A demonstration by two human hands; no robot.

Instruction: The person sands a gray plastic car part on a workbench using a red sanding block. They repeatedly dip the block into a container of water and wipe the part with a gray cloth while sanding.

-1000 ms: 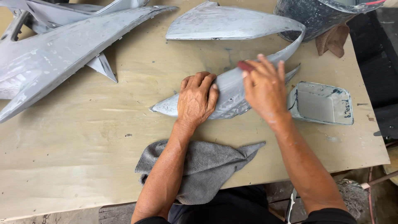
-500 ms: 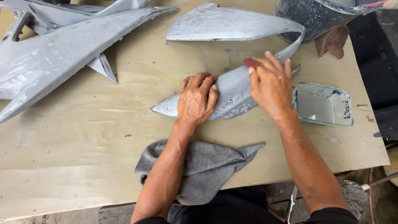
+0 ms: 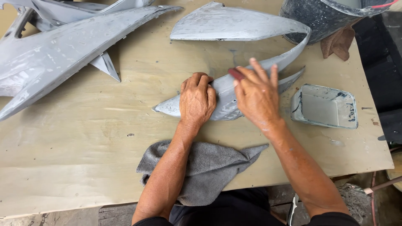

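Observation:
A curved grey body panel (image 3: pixel 226 94), dull and streaked, lies across the middle of the plywood table (image 3: pixel 83 150). My left hand (image 3: pixel 197 100) rests flat on its left part, fingers curled over the top edge, pinning it down. My right hand (image 3: pixel 255 96) presses a small reddish sanding pad (image 3: pixel 235 73) against the panel just right of the left hand. Only the pad's tip shows past the fingers. The panel's thin arm sweeps up and round to a wider pointed section (image 3: pixel 234 23) at the back.
A large grey fairing piece (image 3: pixel 63 50) lies at the back left. A grey cloth (image 3: pixel 209 167) lies under my left forearm at the front edge. A shallow rectangular tray (image 3: pixel 324 105) with liquid sits on the right. A dark bucket (image 3: pixel 322 16) and a brown rag (image 3: pixel 337 42) stand at the back right.
My right hand with the sanding pad has slid left along the panel, from its right end to close beside my left hand. The left hand has stayed in place.

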